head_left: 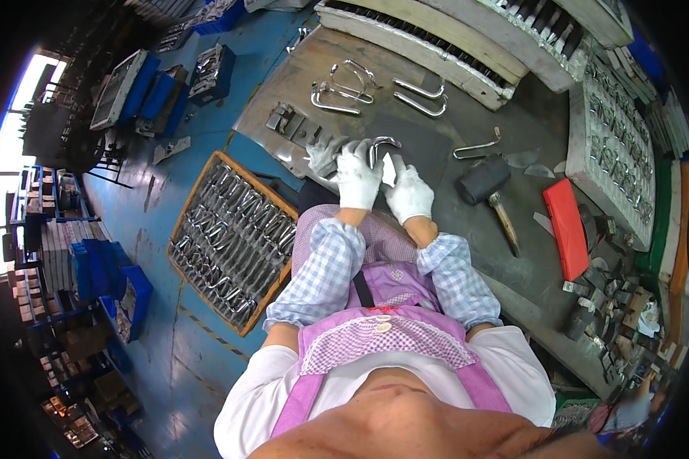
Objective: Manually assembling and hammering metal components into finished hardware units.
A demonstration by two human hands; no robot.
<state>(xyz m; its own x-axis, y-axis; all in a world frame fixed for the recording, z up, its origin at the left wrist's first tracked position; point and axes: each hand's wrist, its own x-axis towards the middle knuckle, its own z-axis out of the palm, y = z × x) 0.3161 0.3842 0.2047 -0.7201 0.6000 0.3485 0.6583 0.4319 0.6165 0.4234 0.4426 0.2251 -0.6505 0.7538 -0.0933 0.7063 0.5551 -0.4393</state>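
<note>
Both my hands wear white gloves and meet at the near edge of the metal worktable. My left hand [357, 180] is closed round a curved shiny chrome tube [383, 142], whose bent end stands out above the fingers. Close beside it, my right hand [410, 193] is closed on a small white flat piece [389, 170]; what it is made of I cannot make out. A crumpled grey cloth [323, 155] lies against the left hand. To the right of my hands rests a mallet [484, 180] with a black head and wooden handle.
More bent chrome tubes [421, 104] lie at the table's far side, near a metal block fixture [287, 121]. A wood-framed tray [177, 243] of chrome parts stands left of me. A red box [566, 229] and a white crate [589, 164] of parts are at right.
</note>
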